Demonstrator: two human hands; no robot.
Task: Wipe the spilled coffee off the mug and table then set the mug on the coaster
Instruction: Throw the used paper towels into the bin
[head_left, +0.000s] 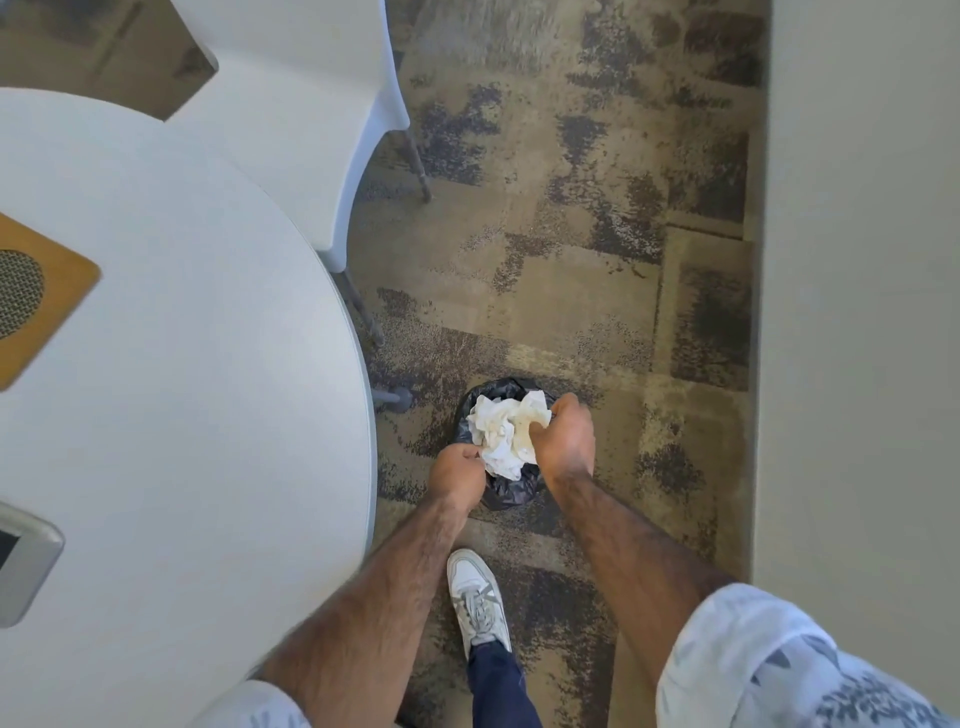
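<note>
A crumpled white paper towel (506, 431), stained light brown, hangs over a small bin lined with a black bag (506, 491) on the carpet. My left hand (457, 473) pinches the towel's lower left edge. My right hand (563, 439) grips its right side from above. The round white table (197, 364) fills the left of the view. A brown square coaster (57, 306) with a woven round centre lies at the table's left edge, partly cut off. No mug is in view.
A white chair (306, 104) stands beyond the table, its legs on the patterned carpet. A grey device (26, 561) lies on the table's near left. A pale wall (857, 312) runs along the right. My white shoe (478, 603) is just behind the bin.
</note>
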